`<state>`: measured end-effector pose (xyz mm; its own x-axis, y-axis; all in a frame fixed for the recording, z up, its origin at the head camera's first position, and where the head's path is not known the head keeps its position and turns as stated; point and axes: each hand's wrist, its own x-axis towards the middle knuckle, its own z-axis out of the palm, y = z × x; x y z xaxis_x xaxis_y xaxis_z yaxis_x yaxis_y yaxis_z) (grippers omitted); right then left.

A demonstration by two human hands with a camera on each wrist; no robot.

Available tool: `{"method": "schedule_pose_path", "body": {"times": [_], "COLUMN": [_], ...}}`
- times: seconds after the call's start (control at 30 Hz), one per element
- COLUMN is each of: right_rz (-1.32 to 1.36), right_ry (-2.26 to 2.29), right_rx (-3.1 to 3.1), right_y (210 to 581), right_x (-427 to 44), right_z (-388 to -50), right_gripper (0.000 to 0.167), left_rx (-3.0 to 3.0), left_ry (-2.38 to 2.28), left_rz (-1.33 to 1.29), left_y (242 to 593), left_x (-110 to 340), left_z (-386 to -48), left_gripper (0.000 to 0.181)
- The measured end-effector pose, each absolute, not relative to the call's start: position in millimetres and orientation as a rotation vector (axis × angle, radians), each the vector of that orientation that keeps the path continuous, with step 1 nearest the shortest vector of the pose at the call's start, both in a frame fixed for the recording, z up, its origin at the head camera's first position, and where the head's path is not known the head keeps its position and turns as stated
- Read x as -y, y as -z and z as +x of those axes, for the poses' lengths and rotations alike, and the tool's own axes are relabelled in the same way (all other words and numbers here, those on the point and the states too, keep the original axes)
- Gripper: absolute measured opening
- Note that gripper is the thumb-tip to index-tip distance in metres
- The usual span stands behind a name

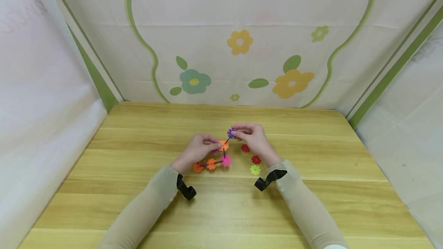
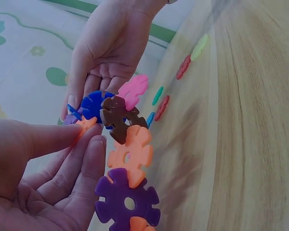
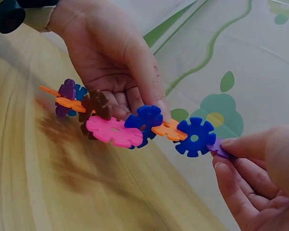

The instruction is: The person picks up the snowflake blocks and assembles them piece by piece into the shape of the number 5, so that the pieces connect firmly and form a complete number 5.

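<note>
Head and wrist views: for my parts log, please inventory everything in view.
Disc chain: one, orange, purple, brown, pink and blue, centre.
Red discs: two, red, right of the chain.
Yellow-green disc: one, yellow-green, beside a red one.
Green disc: one, green, beside the other red.
Blue disc: at least one, blue, partly hidden near the green.
Tabletop: one, tan, underneath.
Cloth walls: three, white with green, back and sides.
Wrist straps: two, black, one per wrist.
Sleeves: two, beige, on forearms.
Left hand: one, pinching an orange chain disc.
Right hand: one, pinching the purple end disc.
</note>
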<state>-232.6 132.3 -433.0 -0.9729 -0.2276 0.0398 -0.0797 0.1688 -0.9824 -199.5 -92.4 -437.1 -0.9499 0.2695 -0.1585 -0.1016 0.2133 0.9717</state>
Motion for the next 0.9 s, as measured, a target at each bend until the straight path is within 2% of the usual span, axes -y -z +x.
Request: {"method": "schedule_pose_path", "body": {"times": [0.5,0.9], "right_rz": [-0.265,-0.396], "right_ry": [2.029,1.94], "right_rx": [-2.3,-2.184], "right_y": [442,436], "right_x": [-121,-127], "right_z": [-231,-244], "right_gripper": [0.028,0.03], "left_rx": [-2.232,-2.183], "left_ry": [-1.81,-1.814], "left_rz": [0.13,0.144], "left_y": [436,432], "left_x": [89,83], "left_z": [-198,-192], "left_gripper": [0.014,0.013]}}
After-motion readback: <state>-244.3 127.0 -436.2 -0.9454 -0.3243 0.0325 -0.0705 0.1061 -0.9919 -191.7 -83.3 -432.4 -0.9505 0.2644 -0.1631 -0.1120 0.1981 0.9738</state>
